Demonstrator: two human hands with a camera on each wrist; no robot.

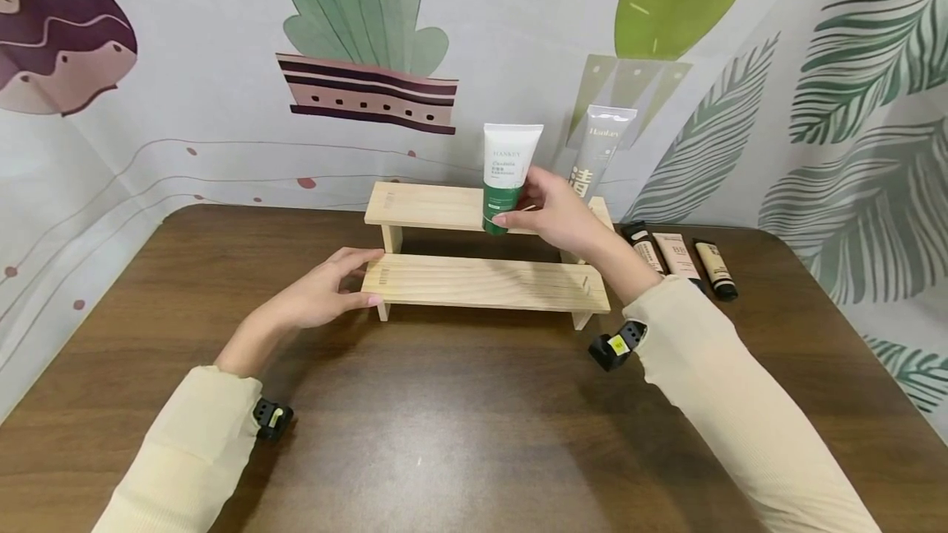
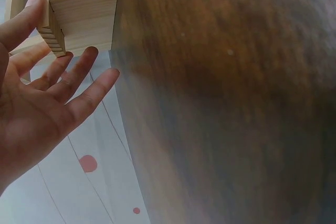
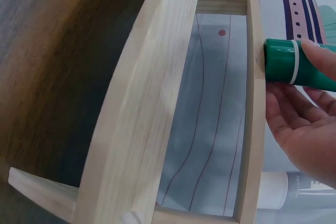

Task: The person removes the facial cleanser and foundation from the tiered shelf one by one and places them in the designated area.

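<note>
My right hand (image 1: 559,208) grips a white and green squeeze tube (image 1: 511,159), cap down, over the upper step of a two-tier wooden display stand (image 1: 481,282). In the right wrist view, the green cap (image 3: 280,60) is right at the upper board. At the stand's left end, my left hand (image 1: 322,290) pinches the lower step between thumb and index finger; its other fingers (image 2: 84,72) spread out loosely. A grey squeeze tube (image 1: 601,146) stands cap down on the right of the upper step, partly hidden behind the right hand.
Several small tubes lie on the brown table (image 1: 429,418) right of the stand: a dark one (image 1: 643,245), a pink one (image 1: 676,255) and a beige one (image 1: 714,266). A plant-printed cloth (image 1: 222,105) hangs close behind the stand.
</note>
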